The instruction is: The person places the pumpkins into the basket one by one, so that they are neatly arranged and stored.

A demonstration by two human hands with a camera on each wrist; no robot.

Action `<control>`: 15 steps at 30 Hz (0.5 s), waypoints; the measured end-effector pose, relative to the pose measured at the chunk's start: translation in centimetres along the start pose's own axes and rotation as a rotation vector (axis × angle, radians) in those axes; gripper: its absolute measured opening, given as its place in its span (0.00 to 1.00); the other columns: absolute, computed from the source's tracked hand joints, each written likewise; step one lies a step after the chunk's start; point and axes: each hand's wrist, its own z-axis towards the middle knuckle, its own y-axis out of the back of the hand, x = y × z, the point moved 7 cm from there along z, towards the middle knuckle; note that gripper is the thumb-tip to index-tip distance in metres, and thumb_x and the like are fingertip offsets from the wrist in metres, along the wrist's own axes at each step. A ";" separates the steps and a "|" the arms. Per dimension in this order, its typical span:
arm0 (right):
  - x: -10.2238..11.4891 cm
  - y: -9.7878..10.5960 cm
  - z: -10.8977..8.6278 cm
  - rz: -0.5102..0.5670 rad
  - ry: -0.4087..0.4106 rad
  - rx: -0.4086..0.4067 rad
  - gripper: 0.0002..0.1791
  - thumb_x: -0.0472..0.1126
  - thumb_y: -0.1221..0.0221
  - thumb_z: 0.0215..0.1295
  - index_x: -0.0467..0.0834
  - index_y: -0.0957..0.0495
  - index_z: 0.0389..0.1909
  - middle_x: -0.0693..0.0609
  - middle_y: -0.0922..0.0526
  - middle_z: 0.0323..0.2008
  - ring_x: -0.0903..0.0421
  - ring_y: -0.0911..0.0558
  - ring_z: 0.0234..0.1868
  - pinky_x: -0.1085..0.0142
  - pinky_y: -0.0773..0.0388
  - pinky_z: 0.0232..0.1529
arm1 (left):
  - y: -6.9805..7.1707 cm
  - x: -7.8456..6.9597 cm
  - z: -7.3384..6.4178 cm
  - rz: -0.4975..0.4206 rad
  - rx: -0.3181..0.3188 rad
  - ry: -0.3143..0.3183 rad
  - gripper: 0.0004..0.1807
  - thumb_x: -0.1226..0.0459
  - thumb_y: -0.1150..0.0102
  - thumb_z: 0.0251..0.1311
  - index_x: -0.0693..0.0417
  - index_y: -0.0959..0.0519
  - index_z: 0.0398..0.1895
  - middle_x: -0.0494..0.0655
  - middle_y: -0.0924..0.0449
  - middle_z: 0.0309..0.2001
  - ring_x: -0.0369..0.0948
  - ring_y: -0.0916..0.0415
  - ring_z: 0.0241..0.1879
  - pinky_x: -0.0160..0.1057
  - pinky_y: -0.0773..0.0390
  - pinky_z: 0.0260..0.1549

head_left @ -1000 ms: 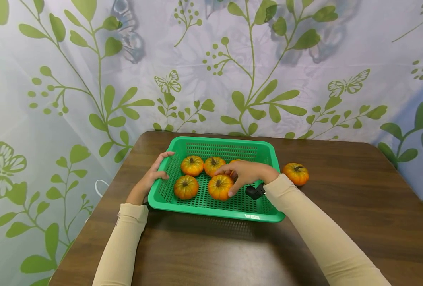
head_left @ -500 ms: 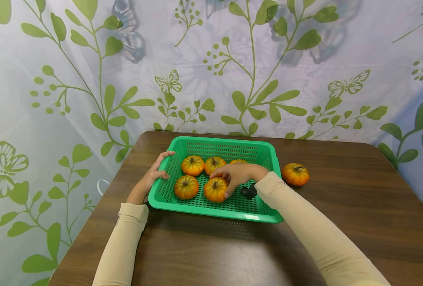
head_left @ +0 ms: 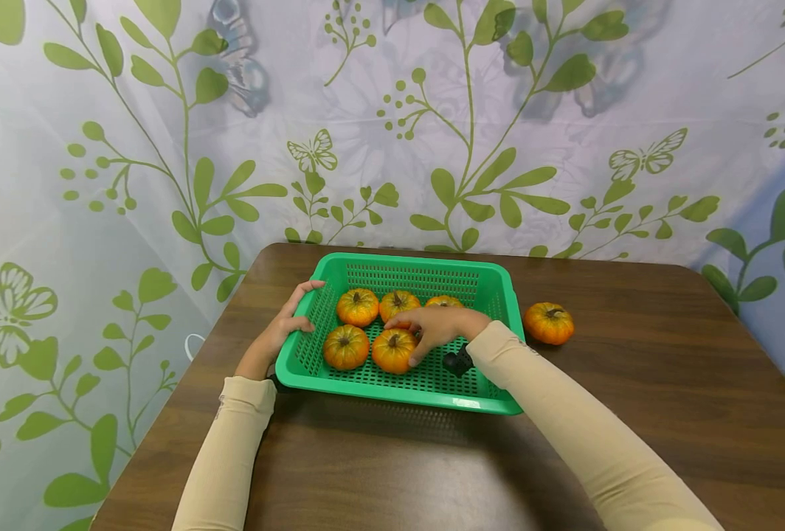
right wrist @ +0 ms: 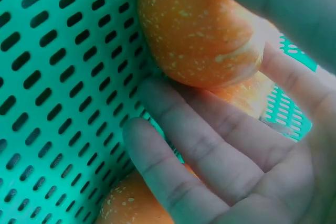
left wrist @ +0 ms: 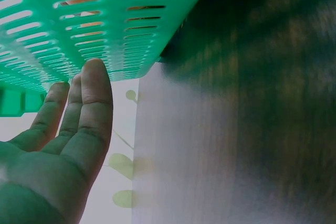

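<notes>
A green perforated plastic basket [head_left: 399,394] stands on the wooden table, with several small orange pumpkins in it. My left hand [head_left: 281,330] holds the basket's left rim, thumb inside; in the left wrist view its fingers [left wrist: 94,103] lie along the outer wall. Inside the basket, my right hand [head_left: 435,328] grips the front middle pumpkin [head_left: 391,351] between thumb and fingers. The right wrist view shows this pumpkin [right wrist: 197,30] low over the perforated floor; whether it touches the floor is unclear. Partly behind the right hand sits another pumpkin [head_left: 444,301].
One more pumpkin [head_left: 548,323] lies on the table [head_left: 645,354], just right of the basket. A front left pumpkin [head_left: 346,347] and two back pumpkins [head_left: 357,307] are close to the held one. A patterned curtain [head_left: 392,147] hangs behind the table.
My right hand has moved left within the basket, bringing the gripped pumpkin closer to the front left one. My left hand has stayed on the rim.
</notes>
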 end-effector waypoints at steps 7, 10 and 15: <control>0.0 0.1 -0.1 -0.015 -0.017 -0.001 0.45 0.41 0.27 0.69 0.44 0.37 0.84 0.40 0.34 0.80 0.37 0.31 0.77 0.46 0.27 0.71 | 0.0 0.0 0.0 -0.003 -0.004 0.012 0.44 0.73 0.53 0.55 0.60 0.48 0.80 0.69 0.53 0.81 0.67 0.41 0.70 0.41 0.21 0.51; 0.2 0.3 -0.4 -0.043 -0.027 -0.007 0.46 0.42 0.27 0.69 0.45 0.36 0.84 0.40 0.32 0.79 0.39 0.29 0.76 0.47 0.27 0.70 | -0.1 -0.1 0.0 -0.010 0.002 0.004 0.44 0.73 0.54 0.55 0.59 0.47 0.80 0.70 0.52 0.81 0.65 0.40 0.69 0.41 0.21 0.51; 0.8 1.0 -1.2 -0.051 -0.039 -0.023 0.45 0.42 0.28 0.70 0.44 0.36 0.84 0.37 0.29 0.76 0.41 0.22 0.69 0.49 0.23 0.67 | -0.1 -0.2 0.0 -0.014 0.004 0.000 0.44 0.73 0.54 0.55 0.59 0.47 0.80 0.70 0.52 0.80 0.64 0.40 0.68 0.40 0.21 0.50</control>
